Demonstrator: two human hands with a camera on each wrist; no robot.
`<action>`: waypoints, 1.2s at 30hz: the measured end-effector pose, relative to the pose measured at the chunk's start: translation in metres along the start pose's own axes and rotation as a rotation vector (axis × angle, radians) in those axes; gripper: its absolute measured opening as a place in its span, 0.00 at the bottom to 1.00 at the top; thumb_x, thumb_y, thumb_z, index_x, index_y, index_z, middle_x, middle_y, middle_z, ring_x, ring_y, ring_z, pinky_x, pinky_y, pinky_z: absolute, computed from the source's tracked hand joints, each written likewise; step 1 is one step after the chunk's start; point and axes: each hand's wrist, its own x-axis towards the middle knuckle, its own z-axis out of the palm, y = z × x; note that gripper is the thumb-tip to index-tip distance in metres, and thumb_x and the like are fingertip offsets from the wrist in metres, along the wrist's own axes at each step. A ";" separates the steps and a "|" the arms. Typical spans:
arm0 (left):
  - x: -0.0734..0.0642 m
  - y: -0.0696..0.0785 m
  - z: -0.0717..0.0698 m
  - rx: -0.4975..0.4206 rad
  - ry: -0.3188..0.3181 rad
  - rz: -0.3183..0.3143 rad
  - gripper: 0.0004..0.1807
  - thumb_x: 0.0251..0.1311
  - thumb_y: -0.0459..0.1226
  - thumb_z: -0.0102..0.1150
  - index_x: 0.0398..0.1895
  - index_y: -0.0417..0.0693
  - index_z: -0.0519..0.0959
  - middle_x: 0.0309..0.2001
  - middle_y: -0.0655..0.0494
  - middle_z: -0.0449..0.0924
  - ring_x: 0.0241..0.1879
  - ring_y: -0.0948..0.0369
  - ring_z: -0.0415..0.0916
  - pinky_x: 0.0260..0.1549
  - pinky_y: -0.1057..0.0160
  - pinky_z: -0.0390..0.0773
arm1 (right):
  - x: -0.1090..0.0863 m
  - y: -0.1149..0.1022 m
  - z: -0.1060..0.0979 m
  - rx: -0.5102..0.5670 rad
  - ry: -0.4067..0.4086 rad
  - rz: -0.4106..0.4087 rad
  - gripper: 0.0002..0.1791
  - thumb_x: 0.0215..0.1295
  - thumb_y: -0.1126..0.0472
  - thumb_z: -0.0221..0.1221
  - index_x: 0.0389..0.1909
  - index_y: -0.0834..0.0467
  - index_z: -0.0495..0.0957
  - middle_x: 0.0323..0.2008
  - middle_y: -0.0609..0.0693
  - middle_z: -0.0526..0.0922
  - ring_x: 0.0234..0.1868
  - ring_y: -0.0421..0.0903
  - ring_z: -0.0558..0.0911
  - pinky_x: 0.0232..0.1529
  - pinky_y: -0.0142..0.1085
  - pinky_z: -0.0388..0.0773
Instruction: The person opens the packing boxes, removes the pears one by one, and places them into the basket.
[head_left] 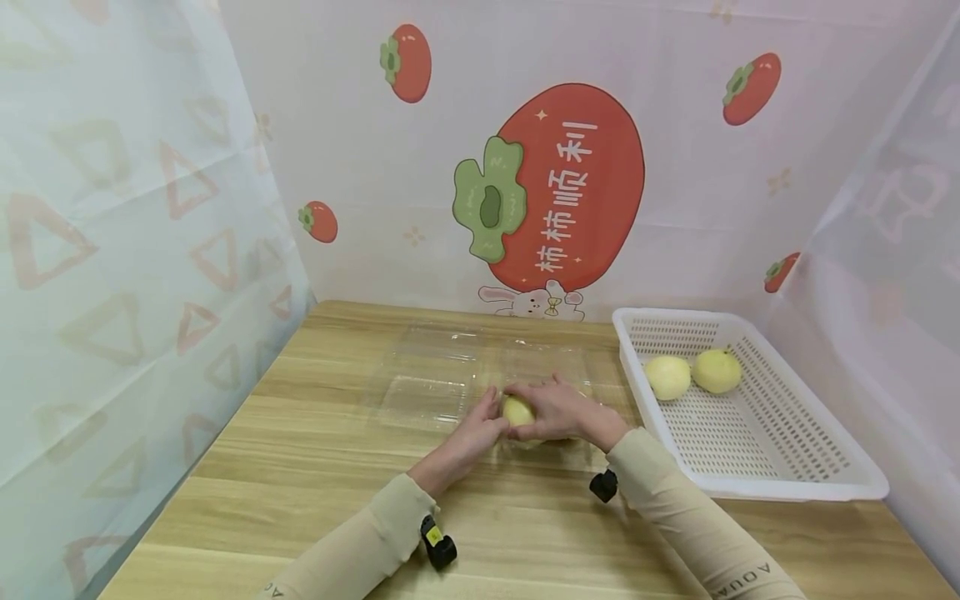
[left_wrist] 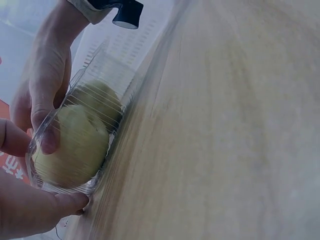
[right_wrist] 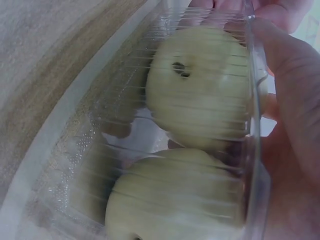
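Note:
A clear plastic box (left_wrist: 47,120) stands on the wooden table with two round, pale yellow fruits inside. In the left wrist view the nearer fruit (left_wrist: 75,147) sits at the box's left-hand end, and the other fruit (left_wrist: 97,100) lies behind it. My right hand (head_left: 558,410) reaches over the box and grips the nearer fruit, its thumb on the fruit's side. At the same end, my left hand (head_left: 474,432) holds the box wall between thumb and fingers. Ribbed walls of the box partly blur the fruits in the right wrist view.
Left of the hands lies another clear plastic box (head_left: 427,392), with its lid up toward the back. A white perforated basket (head_left: 795,487) at the right holds two more yellow fruits (head_left: 667,377). Printed cloth walls (head_left: 360,167) enclose the table's back and sides.

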 end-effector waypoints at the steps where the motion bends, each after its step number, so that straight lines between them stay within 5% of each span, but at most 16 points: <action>1: -0.001 0.001 0.000 0.008 0.001 0.000 0.50 0.56 0.26 0.48 0.78 0.38 0.32 0.76 0.35 0.50 0.76 0.45 0.48 0.75 0.44 0.49 | 0.000 0.000 0.000 0.004 0.007 -0.003 0.38 0.58 0.37 0.63 0.67 0.49 0.69 0.61 0.51 0.80 0.61 0.52 0.79 0.70 0.69 0.53; 12: -0.003 0.003 -0.001 0.059 0.008 -0.014 0.49 0.58 0.29 0.49 0.78 0.38 0.33 0.74 0.36 0.55 0.74 0.44 0.54 0.75 0.42 0.50 | 0.000 0.003 0.002 0.033 0.102 -0.026 0.39 0.58 0.43 0.65 0.69 0.53 0.68 0.64 0.56 0.76 0.63 0.55 0.76 0.69 0.68 0.57; 16: -0.003 0.002 -0.001 0.070 0.008 -0.012 0.48 0.58 0.29 0.48 0.78 0.38 0.33 0.75 0.36 0.54 0.75 0.43 0.53 0.74 0.42 0.51 | -0.001 0.004 0.001 0.041 0.171 -0.047 0.41 0.57 0.45 0.66 0.71 0.53 0.66 0.59 0.58 0.77 0.52 0.51 0.79 0.55 0.50 0.77; 20: -0.003 0.002 -0.001 0.084 0.023 -0.023 0.48 0.57 0.29 0.48 0.78 0.37 0.35 0.74 0.34 0.54 0.74 0.42 0.53 0.74 0.41 0.52 | -0.001 0.004 -0.002 0.052 0.266 -0.088 0.41 0.57 0.48 0.66 0.71 0.53 0.66 0.54 0.58 0.77 0.45 0.47 0.77 0.40 0.36 0.77; 36: -0.002 0.001 0.000 0.086 0.071 -0.020 0.48 0.53 0.29 0.50 0.78 0.38 0.40 0.76 0.32 0.49 0.75 0.38 0.49 0.73 0.40 0.53 | -0.003 0.001 -0.024 0.040 0.397 -0.076 0.36 0.57 0.54 0.66 0.69 0.48 0.69 0.57 0.64 0.73 0.50 0.56 0.74 0.43 0.46 0.78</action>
